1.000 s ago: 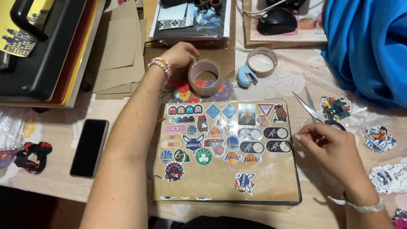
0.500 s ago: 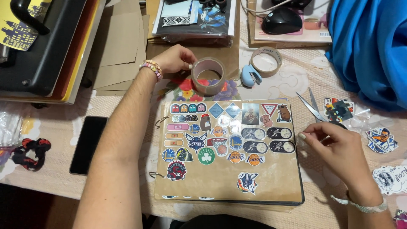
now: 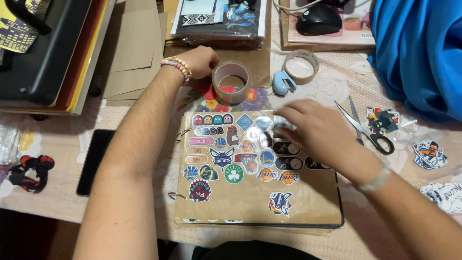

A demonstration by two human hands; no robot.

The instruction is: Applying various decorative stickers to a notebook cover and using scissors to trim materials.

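A brown cardboard album page (image 3: 308, 202) covered with several colourful stickers lies in front of me on a ring binder. My left hand (image 3: 199, 60), a bead bracelet on its wrist, grips the left rim of a roll of brown packing tape (image 3: 231, 82) that stands just beyond the page. My right hand (image 3: 315, 130) is blurred. It lies flat with fingers stretched over the stickers at the page's upper right, and a glossy patch shows at its fingertips.
Scissors (image 3: 370, 132) and loose stickers (image 3: 430, 154) lie right of the page. Behind are a second tape roll (image 3: 301, 65), a small blue dispenser (image 3: 284, 83), a mouse (image 3: 320, 19) and blue cloth (image 3: 418, 53). On the left are a phone (image 3: 94, 161), cardboard sheets (image 3: 134, 53) and a scrunchie (image 3: 29, 171).
My right hand has swept left from the page's right edge onto the stickers at its upper right. My left hand stays on the tape roll.
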